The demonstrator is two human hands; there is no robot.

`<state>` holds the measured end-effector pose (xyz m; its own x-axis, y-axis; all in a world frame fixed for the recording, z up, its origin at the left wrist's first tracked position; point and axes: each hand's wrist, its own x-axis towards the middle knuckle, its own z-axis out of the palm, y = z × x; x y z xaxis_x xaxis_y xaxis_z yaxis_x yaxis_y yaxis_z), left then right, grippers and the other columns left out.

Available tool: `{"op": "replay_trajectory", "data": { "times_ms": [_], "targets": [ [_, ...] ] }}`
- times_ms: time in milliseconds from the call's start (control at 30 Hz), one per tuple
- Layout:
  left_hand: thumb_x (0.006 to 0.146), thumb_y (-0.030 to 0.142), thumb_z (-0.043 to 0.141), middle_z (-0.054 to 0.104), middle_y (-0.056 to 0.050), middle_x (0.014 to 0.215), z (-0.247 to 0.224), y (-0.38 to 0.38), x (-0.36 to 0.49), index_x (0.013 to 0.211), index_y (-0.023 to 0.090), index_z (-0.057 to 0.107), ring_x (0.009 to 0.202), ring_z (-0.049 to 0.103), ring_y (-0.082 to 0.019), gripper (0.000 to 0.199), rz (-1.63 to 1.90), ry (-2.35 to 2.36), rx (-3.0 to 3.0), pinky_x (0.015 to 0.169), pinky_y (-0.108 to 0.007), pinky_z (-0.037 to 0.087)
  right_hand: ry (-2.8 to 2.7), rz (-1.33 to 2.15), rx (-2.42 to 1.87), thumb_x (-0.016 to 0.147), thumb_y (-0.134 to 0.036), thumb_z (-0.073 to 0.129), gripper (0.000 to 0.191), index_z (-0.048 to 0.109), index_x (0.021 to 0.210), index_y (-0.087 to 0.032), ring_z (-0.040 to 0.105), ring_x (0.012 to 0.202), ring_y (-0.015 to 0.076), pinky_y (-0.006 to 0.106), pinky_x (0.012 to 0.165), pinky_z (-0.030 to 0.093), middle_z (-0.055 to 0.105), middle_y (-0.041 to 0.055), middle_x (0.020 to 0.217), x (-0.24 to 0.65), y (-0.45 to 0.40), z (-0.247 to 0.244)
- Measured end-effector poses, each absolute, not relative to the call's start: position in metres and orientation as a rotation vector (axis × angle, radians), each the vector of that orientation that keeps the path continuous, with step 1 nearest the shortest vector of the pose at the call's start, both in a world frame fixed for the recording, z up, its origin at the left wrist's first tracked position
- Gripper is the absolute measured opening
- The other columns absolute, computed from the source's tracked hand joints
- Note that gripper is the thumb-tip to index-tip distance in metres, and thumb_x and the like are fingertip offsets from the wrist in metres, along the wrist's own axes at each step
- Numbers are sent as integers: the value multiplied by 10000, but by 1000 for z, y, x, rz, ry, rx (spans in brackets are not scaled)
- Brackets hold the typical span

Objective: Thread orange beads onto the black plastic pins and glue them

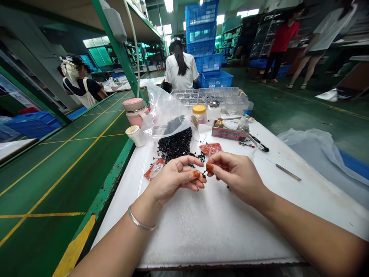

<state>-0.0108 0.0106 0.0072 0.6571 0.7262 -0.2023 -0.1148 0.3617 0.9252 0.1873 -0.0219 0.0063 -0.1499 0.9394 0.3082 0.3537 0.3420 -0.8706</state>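
Over the white table, my left hand [180,173] pinches a small black part [204,174] between thumb and fingers. My right hand [230,171] meets it from the other side, its thumb and forefinger closed on the same tiny piece. Just beyond the hands lies a heap of small black parts [174,144], spilling from a clear plastic bag [161,111]. One bag of small orange-red pieces [211,149] rests behind my right hand, and another such bag [155,169] is beside my left hand. The part's exact shape is too small to make out.
A pink mug [135,111], a white tub [133,134], a yellow-lidded jar [198,114] and a patterned box [229,130] stand behind. A cutter knife [259,143] and a thin-tipped tool [288,172] lie right. Left runs a green conveyor [72,154]. Other people are farther off.
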Motion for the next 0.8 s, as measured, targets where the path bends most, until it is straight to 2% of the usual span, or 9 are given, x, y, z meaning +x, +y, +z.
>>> {"op": "replay_trajectory", "data": {
  "times_ms": [167,367,533,800],
  "targets": [
    [752,242,778,733,-43,825,7,9,-9,961,157,690,721,693,-122,242,651,703,1175,626,-191,527,-1636,763,-1236,824,-200,622,77,675,774,-176,597,518,97,203,488,458,678,-10,641,185,-24,10],
    [748,243,776,726,-31,813,6,9,-6,899,156,705,732,682,-122,188,704,756,1239,629,-195,519,-1603,829,-1236,790,-159,626,49,670,770,-169,627,572,118,213,512,486,682,3,655,185,-24,9],
    [762,250,760,733,-53,836,6,9,-8,934,151,705,751,689,-137,206,725,791,1190,634,-204,526,-1536,960,-1193,814,-189,613,110,687,891,-161,628,586,121,228,548,515,675,3,666,185,-22,7],
    [763,224,757,739,-51,782,9,11,-7,917,136,757,646,659,-85,177,786,817,1088,597,-158,524,-1417,1244,-1096,825,-287,663,152,698,873,-147,640,636,122,221,569,530,675,18,684,188,-21,10]
  ]
}}
